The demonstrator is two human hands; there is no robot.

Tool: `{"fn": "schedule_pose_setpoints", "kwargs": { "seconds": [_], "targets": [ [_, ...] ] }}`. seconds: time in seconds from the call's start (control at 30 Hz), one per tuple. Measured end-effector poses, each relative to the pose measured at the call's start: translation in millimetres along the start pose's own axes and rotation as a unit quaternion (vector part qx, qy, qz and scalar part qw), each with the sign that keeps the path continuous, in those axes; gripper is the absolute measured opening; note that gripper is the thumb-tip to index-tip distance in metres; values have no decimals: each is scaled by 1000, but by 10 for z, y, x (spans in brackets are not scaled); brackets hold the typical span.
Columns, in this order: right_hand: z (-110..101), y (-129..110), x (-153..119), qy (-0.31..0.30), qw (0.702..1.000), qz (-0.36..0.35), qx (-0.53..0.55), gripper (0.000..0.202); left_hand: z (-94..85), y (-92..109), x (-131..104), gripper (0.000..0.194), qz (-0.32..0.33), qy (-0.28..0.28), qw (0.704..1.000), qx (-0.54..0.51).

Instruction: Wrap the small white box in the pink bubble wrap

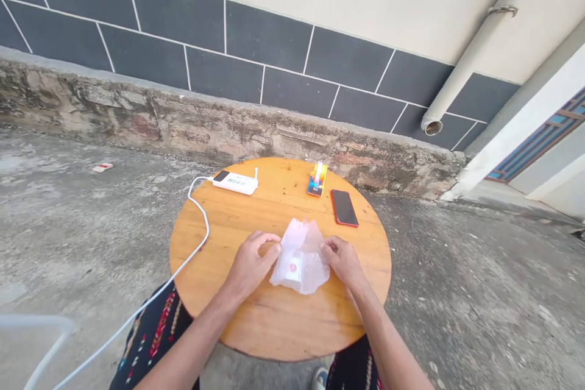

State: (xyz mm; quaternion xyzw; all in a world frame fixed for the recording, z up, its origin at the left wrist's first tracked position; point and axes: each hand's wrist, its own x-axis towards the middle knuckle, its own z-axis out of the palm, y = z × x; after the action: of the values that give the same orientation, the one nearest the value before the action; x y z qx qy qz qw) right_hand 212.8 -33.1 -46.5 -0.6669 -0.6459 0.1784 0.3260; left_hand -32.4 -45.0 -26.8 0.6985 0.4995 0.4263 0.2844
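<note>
A crinkled, see-through, pinkish plastic sheet [315, 265], possibly bubble wrap, lies spread near the middle of the round wooden table [256, 329]. On or under its lower part is a small white box [293, 268] with a red round mark; I cannot tell whether the plastic covers it. My left hand [256, 259] is at the sheet's left edge, thumb and forefinger apart with a gap between them. At the opposite edge, the fingers of my right hand [340, 256] are pinched together on the plastic sheet.
Towards the back stand a tape dispenser [317, 178] and a white power strip [235, 183], whose white cable [206, 225] runs over the table's left side. A red-edged phone [344, 207] lies at right. Beyond is a stone-based wall [219, 119] with a drainpipe [470, 55].
</note>
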Motion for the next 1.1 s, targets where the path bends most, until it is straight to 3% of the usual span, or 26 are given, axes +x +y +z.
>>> {"fn": "schedule_pose_setpoints", "kwargs": {
  "seconds": [0.07,0.2,0.33,0.4,0.47,0.57,0.77,0.93,1.1],
  "targets": [
    [5,-25,66,4,1000,4,10,20,46,100,216,21,10,-41,993,108],
    [88,-92,218,15,1000,5,25,21,292,296,590,11,13,-80,978,190],
    [207,-87,285,41,998,4,42,25,526,379,783,21,4,-102,965,243],
    [236,-58,268,52,997,3,54,27,555,366,825,14,-6,-101,962,254],
    [241,-29,232,58,996,0,67,28,508,317,846,7,-16,-93,963,252],
    [227,-14,178,67,994,-3,90,29,325,174,860,17,-36,-66,972,223],
    [202,-57,134,98,988,-5,118,32,-8,-261,806,20,-86,13,989,122],
    [214,-40,127,124,986,9,112,36,12,-547,714,17,-98,57,992,55],
    [224,18,176,134,987,23,90,39,45,-627,704,18,-82,82,992,46]
  ]
}}
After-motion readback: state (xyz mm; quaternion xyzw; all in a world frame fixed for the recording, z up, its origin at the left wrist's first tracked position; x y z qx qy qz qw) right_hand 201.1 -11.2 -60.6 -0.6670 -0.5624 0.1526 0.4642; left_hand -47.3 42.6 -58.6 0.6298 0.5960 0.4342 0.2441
